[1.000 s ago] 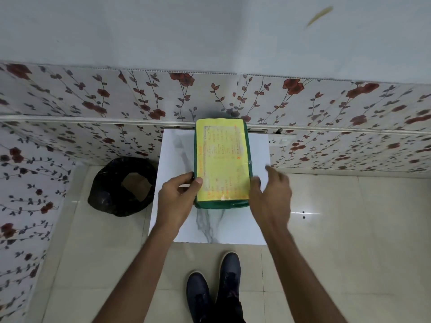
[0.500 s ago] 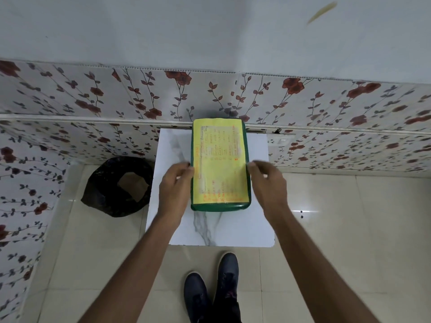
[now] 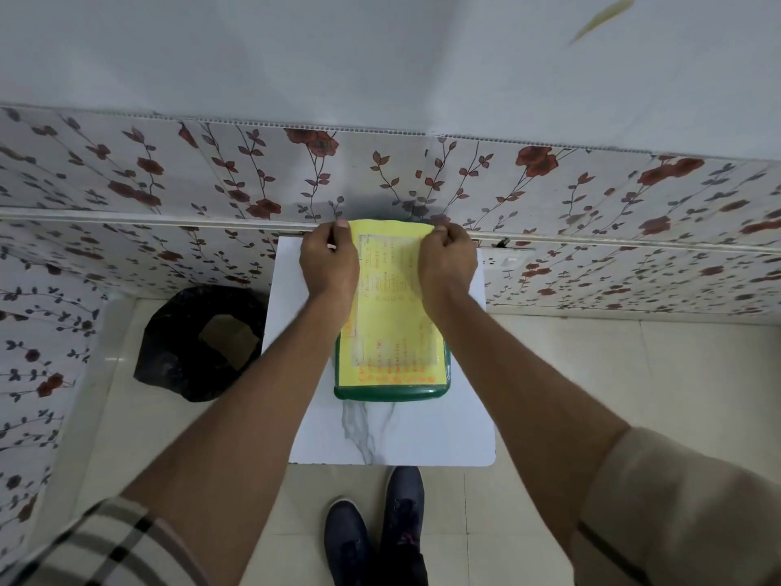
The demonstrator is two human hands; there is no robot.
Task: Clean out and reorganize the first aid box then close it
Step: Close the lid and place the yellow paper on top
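A green first aid box (image 3: 391,391) with a yellow printed label (image 3: 391,332) on its lid lies shut on a small white marble-pattern table (image 3: 393,437). My left hand (image 3: 329,264) curls over the far left corner of the box. At the far right corner my right hand (image 3: 448,264) does the same. Both hands have bent fingers gripping the box's far end near the wall. The far edge of the box is hidden behind my hands.
A black bin bag (image 3: 198,344) with something brown inside sits on the floor left of the table. The floral-papered wall (image 3: 380,179) stands right behind the table, with a socket (image 3: 509,260) at the right. My dark shoes (image 3: 376,530) are under the table's near edge.
Both hands slid from the box's near sides, by the middle, up to its far corners by the wall. The box has stayed in place.
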